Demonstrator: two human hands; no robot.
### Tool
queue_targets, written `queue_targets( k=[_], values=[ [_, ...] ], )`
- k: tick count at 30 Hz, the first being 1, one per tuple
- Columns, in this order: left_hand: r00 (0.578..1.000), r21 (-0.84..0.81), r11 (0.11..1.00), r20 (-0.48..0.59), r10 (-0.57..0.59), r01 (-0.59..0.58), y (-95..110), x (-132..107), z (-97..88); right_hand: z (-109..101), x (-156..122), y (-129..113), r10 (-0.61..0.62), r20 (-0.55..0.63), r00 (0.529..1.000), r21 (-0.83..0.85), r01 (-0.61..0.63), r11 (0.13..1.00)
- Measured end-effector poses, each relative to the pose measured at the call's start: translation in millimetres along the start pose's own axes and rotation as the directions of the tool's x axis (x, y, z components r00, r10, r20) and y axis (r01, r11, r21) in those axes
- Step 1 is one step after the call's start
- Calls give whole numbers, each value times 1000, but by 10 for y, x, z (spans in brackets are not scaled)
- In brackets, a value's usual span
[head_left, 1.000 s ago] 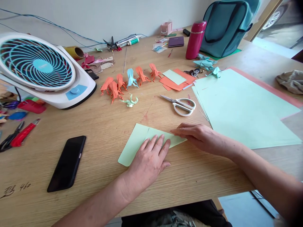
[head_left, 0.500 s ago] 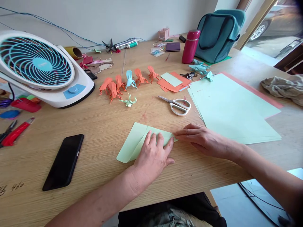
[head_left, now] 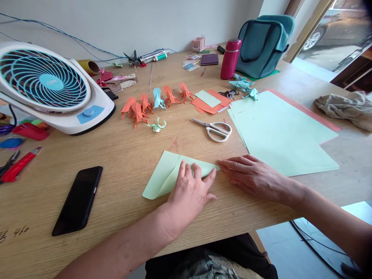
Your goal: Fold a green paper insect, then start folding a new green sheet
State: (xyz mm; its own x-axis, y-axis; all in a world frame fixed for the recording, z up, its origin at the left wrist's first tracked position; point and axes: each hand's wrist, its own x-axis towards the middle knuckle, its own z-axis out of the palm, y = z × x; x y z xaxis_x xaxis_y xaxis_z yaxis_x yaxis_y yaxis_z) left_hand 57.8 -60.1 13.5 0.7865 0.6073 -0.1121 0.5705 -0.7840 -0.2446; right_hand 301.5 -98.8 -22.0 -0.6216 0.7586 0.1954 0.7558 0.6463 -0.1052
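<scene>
A light green sheet of paper (head_left: 158, 170), partly folded over, lies on the wooden table in front of me. My left hand (head_left: 193, 186) rests on its folded part with the fingers spread, pressing it down. At the paper's pointed right corner, my right hand (head_left: 251, 174) lies palm down, its fingers stretched out and the fingertips touching or very near the tip. Part of the paper is hidden under my left hand. White-handled scissors (head_left: 217, 131) lie beyond the hands, with their blades pointing left.
Several folded orange paper figures (head_left: 136, 110), a blue one (head_left: 158, 99) and a green one (head_left: 157, 125) stand farther back. Large green sheets (head_left: 290, 135) lie right. A phone (head_left: 78, 199) and a fan (head_left: 49, 85) are left; a pink bottle (head_left: 231, 60) and teal bag (head_left: 261, 50) are behind.
My right hand has slid slightly right and flattened at the paper's corner. My left hand stays on the paper. The whole view has shifted a little.
</scene>
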Motion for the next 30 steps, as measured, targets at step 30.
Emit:
queue_targets(
  k=[30],
  values=[
    [998,-72,996,-40,47,-50,-122,-102,13,15,-7,-8,37,-37,999,107,-33,994]
  ],
)
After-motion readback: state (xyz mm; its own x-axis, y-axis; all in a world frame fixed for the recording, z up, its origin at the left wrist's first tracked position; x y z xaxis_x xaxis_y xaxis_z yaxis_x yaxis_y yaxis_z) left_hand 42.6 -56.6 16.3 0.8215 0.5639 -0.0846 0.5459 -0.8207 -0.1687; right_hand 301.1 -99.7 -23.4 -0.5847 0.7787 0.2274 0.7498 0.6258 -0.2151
